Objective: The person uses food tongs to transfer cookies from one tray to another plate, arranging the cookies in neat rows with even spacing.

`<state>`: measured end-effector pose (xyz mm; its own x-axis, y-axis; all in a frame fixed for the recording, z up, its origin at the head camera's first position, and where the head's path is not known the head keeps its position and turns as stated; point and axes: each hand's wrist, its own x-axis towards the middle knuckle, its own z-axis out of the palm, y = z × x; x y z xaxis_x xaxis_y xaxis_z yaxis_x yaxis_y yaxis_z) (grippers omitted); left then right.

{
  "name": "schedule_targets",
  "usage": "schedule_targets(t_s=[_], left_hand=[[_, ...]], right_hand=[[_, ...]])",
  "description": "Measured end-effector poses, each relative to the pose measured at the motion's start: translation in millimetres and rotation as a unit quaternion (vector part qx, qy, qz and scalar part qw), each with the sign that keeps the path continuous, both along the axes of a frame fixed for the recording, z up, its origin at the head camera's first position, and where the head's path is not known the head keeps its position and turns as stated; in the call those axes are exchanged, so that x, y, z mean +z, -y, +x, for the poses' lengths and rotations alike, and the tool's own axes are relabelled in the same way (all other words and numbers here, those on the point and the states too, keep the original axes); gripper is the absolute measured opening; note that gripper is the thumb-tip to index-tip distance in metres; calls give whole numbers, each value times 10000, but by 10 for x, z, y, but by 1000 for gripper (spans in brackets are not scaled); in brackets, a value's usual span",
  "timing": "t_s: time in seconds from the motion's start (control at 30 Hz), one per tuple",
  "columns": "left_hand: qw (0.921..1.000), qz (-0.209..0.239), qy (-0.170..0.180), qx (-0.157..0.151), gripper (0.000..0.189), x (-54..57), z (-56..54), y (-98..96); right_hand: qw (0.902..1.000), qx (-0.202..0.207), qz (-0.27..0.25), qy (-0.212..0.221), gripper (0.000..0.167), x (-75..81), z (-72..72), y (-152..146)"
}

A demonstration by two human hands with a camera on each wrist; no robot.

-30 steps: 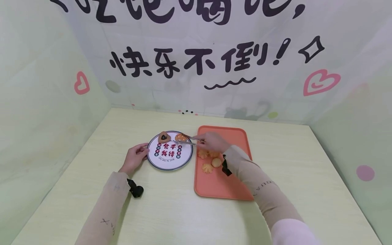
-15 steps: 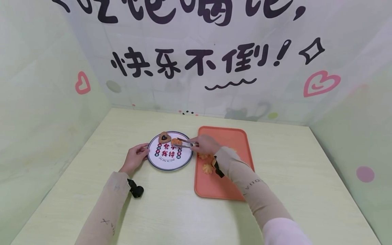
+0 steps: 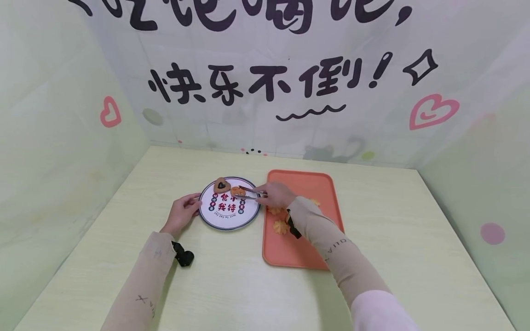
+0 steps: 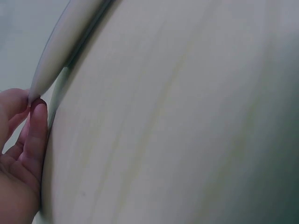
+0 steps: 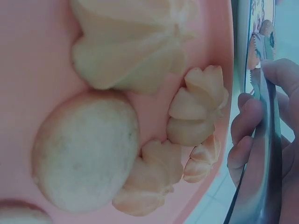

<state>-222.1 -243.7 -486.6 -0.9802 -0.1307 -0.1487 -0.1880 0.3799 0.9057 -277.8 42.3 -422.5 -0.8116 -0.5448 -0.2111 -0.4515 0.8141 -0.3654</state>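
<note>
My left hand [image 3: 183, 212] holds the left rim of a round white plate [image 3: 227, 221] with a blue edge and red lettering, pinching it between thumb and fingers; the left wrist view shows this pinch on the plate's edge [image 4: 63, 51]. In my right hand [image 3: 278, 194] is a pair of metal tongs [image 5: 264, 172], gripped along its arms. Its tips lie around an orange round cookie [image 3: 237, 191] with pale spots, over the plate. Beside it rests a brown heart-shaped cookie [image 3: 221, 185] with a dark centre. Whether the tongs still squeeze the orange cookie, I cannot tell.
An orange tray [image 3: 285, 255] lies right of the plate, under my right forearm. It carries several flower-shaped cookies [image 5: 135, 42] and pale round ones [image 5: 88, 149]. Printed cloth walls [image 3: 256, 128] enclose the pale table [image 3: 232, 285] at the back and sides.
My right hand and the tongs have shifted left and slightly nearer, bringing the orange cookie up to the heart-shaped one. Over the last half second little has moved. The left hand stays at the rim.
</note>
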Motion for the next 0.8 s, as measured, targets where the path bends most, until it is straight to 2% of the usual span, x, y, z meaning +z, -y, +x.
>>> schedule_targets(t_s=[0.23, 0.4, 0.8], left_hand=[[10000, 55, 32, -4, 40, 15, 3, 2], [10000, 35, 32, -17, 40, 12, 2, -5], [9999, 69, 41, 61, 40, 15, 6, -4]], right_hand=[[9994, 242, 124, -208, 41, -34, -28, 9], [9994, 271, 43, -197, 42, -31, -33, 7], [9994, -85, -280, 183, 41, 75, 1, -62]])
